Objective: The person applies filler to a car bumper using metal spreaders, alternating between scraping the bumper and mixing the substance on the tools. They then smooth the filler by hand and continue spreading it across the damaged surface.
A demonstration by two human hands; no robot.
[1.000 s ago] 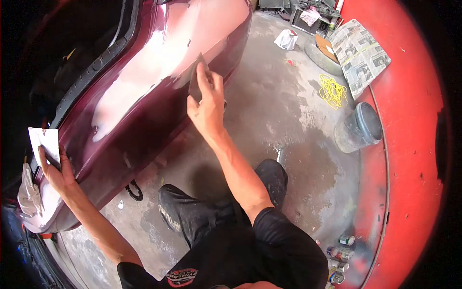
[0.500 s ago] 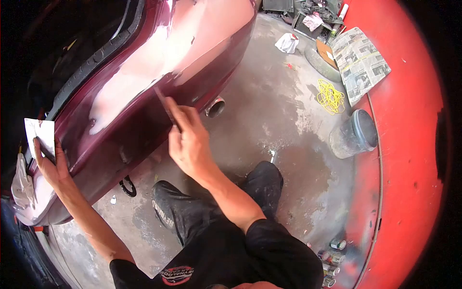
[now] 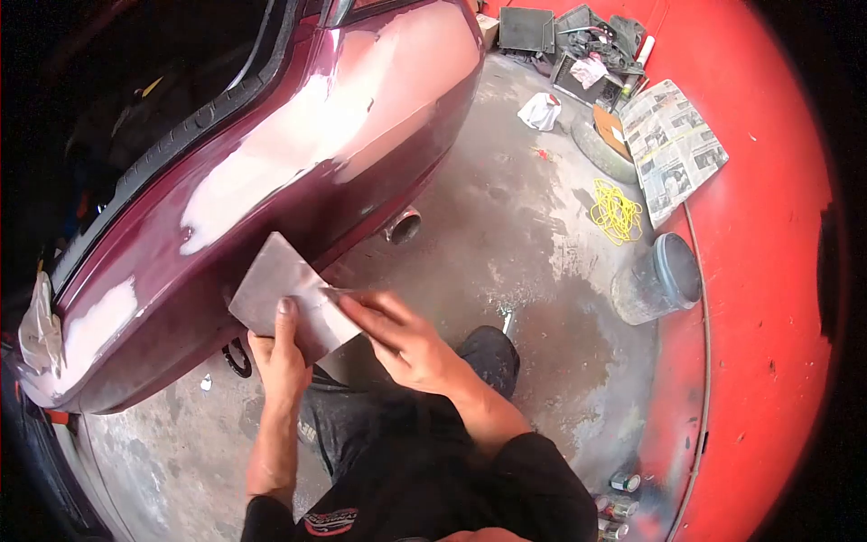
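My left hand [image 3: 280, 366] grips a flat rectangular mixing board [image 3: 269, 285], thumb on its face and fingers beneath. A pale smear shows on the board near its right edge. My right hand [image 3: 411, 348] is closed around a thin putty spreader [image 3: 334, 296], its edge against the board at the smear; the fingers hide most of it. Beyond both hands is the maroon car bumper [image 3: 298, 212], with broad pale pink and white patches [image 3: 262, 172] on its surface. Neither hand touches the bumper.
An exhaust pipe [image 3: 404, 226] sticks out under the bumper. On the floor are a grey bucket [image 3: 646, 285], a yellow cord [image 3: 616, 212], a white bag [image 3: 540, 111] and several cans [image 3: 623, 481]. Newspaper [image 3: 673, 149] leans against the red panel [image 3: 768, 271] at right.
My left hand has brought the board from the far left to in front of me. My right hand has drawn the spreader back from the bumper to the board.
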